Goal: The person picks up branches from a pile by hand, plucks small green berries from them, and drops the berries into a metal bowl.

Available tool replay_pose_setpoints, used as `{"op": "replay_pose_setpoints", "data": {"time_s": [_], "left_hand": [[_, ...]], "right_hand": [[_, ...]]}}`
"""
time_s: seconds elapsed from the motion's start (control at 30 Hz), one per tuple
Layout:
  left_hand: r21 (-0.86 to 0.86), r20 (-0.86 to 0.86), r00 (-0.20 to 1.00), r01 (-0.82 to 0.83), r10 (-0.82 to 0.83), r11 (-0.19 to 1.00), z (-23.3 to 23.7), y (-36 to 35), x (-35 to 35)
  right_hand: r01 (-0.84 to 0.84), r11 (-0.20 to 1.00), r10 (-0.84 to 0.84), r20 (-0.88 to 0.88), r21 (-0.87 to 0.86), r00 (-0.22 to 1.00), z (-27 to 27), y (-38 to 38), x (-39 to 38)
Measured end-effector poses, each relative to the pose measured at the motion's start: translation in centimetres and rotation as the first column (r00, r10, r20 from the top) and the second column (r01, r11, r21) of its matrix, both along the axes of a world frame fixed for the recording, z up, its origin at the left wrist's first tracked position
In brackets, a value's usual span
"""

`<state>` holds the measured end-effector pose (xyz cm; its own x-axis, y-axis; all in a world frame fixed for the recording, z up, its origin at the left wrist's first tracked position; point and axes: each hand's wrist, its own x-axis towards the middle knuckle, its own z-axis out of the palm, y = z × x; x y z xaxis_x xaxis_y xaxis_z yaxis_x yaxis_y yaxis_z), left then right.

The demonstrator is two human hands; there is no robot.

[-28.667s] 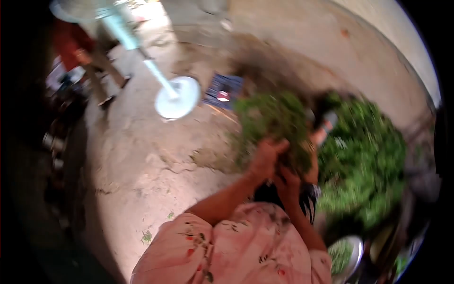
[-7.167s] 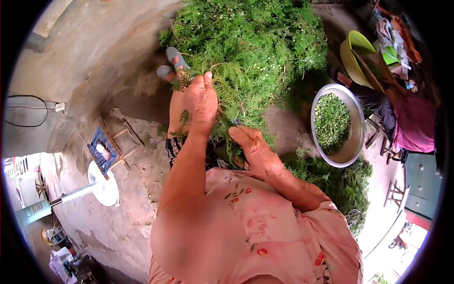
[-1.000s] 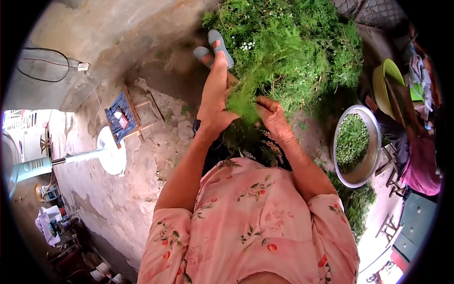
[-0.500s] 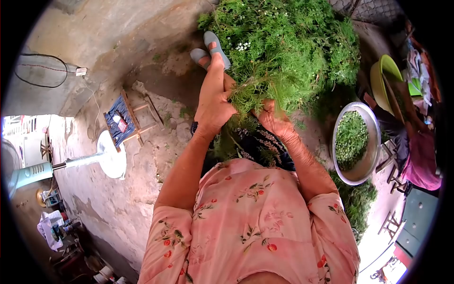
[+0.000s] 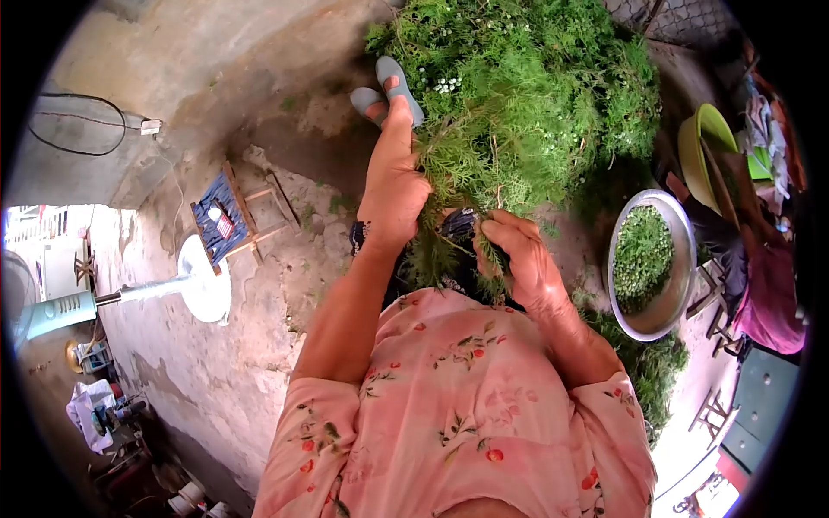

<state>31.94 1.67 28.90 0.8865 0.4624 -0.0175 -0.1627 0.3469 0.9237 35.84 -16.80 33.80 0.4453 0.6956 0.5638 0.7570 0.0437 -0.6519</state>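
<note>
My left hand (image 5: 399, 207) is closed around the stems of a feathery evergreen branch (image 5: 449, 164), close to my lap. To its right, my right hand (image 5: 521, 259) has its thumb and fingers pinched on a green sprig (image 5: 490, 250) hanging over my dark patterned trousers. The fingertips are partly hidden by foliage. Beyond both hands rises a big heap of cut green branches (image 5: 553, 78) dotted with small pale cones or berries. On the right stands a metal basin (image 5: 677, 302) holding small green cone-like bits.
A small stool (image 5: 207, 211) with a lighter-like item and a packet on it sits at left, beside a standing fan (image 5: 60, 315). More greenery (image 5: 648, 371) lies at lower right. A yellow-green tub (image 5: 691, 155) and a person in purple (image 5: 773, 293) are at far right.
My right hand has drawn back toward my lap and right, now pinching a sprig. My left hand stays near the same place, still gripping the branch.
</note>
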Motion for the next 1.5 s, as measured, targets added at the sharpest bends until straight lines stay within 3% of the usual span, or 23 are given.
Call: {"op": "replay_pose_setpoints", "data": {"time_s": [0.07,0.13,0.17,0.2,0.33,0.37,0.47,0.57,0.6,0.67,0.77,0.93,1.0,1.03,1.13,1.2,1.27,1.3,1.33,1.4,1.43,1.47,1.5], "left_hand": [[-0.032,-0.029,0.996,0.08,-0.081,0.996,0.3,0.2,0.3],[-0.198,-0.193,0.98,-0.083,0.045,0.977,1.0,1.5,-0.1],[-0.196,-0.19,0.981,-0.085,0.048,0.977,1.5,2.1,-0.3],[-0.212,-0.229,0.966,-0.166,0.116,0.963,1.9,2.7,-0.8],[-0.316,-0.376,0.92,-0.241,0.112,0.917,2.0,3.7,-1.9],[-0.344,-0.388,0.916,-0.252,0.107,0.905,2.3,3.2,-1.9],[-0.35,-0.28,0.959,-0.137,0.036,0.927,0.6,3.4,-2.6],[-0.33,-0.304,0.952,-0.145,0.04,0.933,2.0,1.8,-2.2],[-0.283,-0.331,0.941,-0.173,0.073,0.943,2.5,1.1,-2.0],[-0.294,-0.334,0.942,-0.142,0.038,0.945,2.7,0.6,-1.9],[0.03,-0.129,0.969,-0.207,0.209,0.978,0.6,0.4,-1.5],[0.098,-0.095,0.983,-0.151,0.16,0.984,-0.9,-0.2,-1.2],[0.148,-0.041,0.987,-0.15,0.158,0.978,-1.0,-0.4,-1.0],[0.146,-0.04,0.988,-0.144,0.152,0.979,-1.2,-0.3,-0.9],[0.369,-0.033,0.976,-0.187,0.214,0.91,-1.7,-0.2,-0.4],[0.446,0.04,0.983,-0.18,0.181,0.877,-1.3,-0.6,0.4],[0.507,0.028,0.986,-0.156,0.164,0.848,2.7,-3.4,0.7],[0.569,0.01,0.988,-0.13,0.152,0.812,3.9,-4.4,0.7],[0.567,0.01,0.989,-0.127,0.148,0.814,3.1,-3.4,1.1],[0.599,-0.226,0.907,-0.157,0.354,0.785,0.7,-0.2,2.4],[0.385,-0.161,0.918,-0.28,0.362,0.88,1.7,0.4,2.6],[0.141,-0.107,0.918,-0.367,0.383,0.919,3.5,0.5,2.7],[0.117,-0.111,0.896,-0.418,0.431,0.901,5.8,-0.1,2.7]], "right_hand": [[-0.151,0.985,0.105,-0.41,-0.082,0.906,-0.4,-1.0,-0.2],[-0.134,0.99,0.119,-0.25,-0.043,0.961,1.3,-2.1,-0.7],[-0.083,0.993,0.015,-0.595,-0.086,0.804,3.2,-2.9,-1.1],[-0.046,0.988,-0.102,-0.851,-0.146,0.516,4.5,-3.4,-1.5],[0.156,0.984,-0.154,-0.837,-0.083,0.525,1.3,-0.1,1.0],[0.156,0.985,-0.135,-0.886,-0.072,0.444,-0.7,0.4,1.6],[0.062,0.998,0.003,-0.953,0.023,0.303,-2.0,3.0,1.9],[-0.078,0.996,-0.024,-0.958,-0.049,0.287,-3.5,5.7,1.3],[-0.074,0.996,-0.026,-0.957,-0.049,0.29,-4.5,6.8,0.9],[-0.01,0.974,0.166,-0.686,0.225,0.708,-5.9,8.4,0.5],[0.008,0.999,-0.033,-0.521,-0.051,0.853,-5.0,7.5,0.9],[-0.128,0.945,-0.167,-0.783,-0.3,0.599,-2.8,6.1,0.6],[-0.14,0.988,-0.007,-0.929,-0.064,0.371,-6.1,6.3,0.9],[-0.112,0.988,0.001,-0.723,-0.105,0.691,-5.7,6.2,1.1],[-0.139,0.96,-0.056,-0.656,-0.242,0.753,-3.4,4.9,0.4],[-0.147,0.961,-0.081,-0.751,-0.233,0.656,-2.0,3.9,0.1],[-0.158,0.974,-0.098,-0.932,-0.161,0.35,0.3,2.3,0.3],[-0.102,0.984,-0.104,-0.935,-0.146,0.338,0.4,1.8,0.1],[-0.098,0.984,-0.108,-0.935,-0.149,0.338,1.0,0.9,-0.3],[-0.242,0.955,0.046,-0.721,-0.171,0.692,2.6,-1.8,-0.8],[-0.229,0.957,0.033,-0.718,-0.178,0.696,2.5,-2.9,-0.7],[-0.051,0.982,-0.08,-0.647,-0.181,0.758,2.3,-4.0,-0.8],[0.118,0.979,-0.195,-0.577,-0.169,0.793,2.1,-5.1,-0.8]]}}
